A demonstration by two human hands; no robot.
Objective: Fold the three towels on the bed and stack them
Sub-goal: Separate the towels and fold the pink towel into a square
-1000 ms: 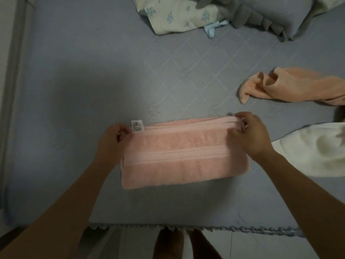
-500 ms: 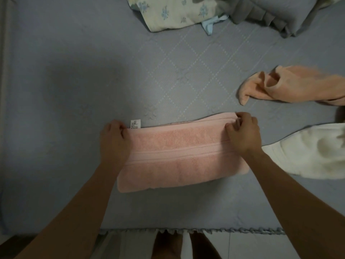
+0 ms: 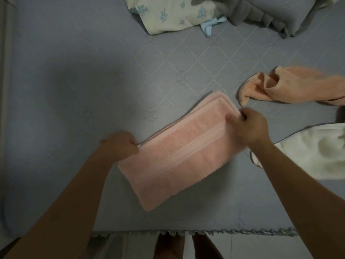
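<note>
A pink towel (image 3: 179,152), folded into a long rectangle, lies at a slant on the grey-blue bed (image 3: 78,86). My left hand (image 3: 119,144) grips its near-left end. At the far-right end my right hand (image 3: 248,126) pinches the layered edge. An orange towel (image 3: 291,86) lies crumpled at the right. Below it a white towel (image 3: 315,150) lies unfolded at the right edge of the view, part of it cut off.
A floral cloth (image 3: 173,14) and a grey ruffled pillow (image 3: 276,14) lie at the far side of the bed. The bed's frilled front edge (image 3: 186,233) runs along the bottom, with feet on the floor below it.
The pink towel has turned from lying level to slanting, its right end now farther away and its left end nearer. Both hands kept hold of its ends.
</note>
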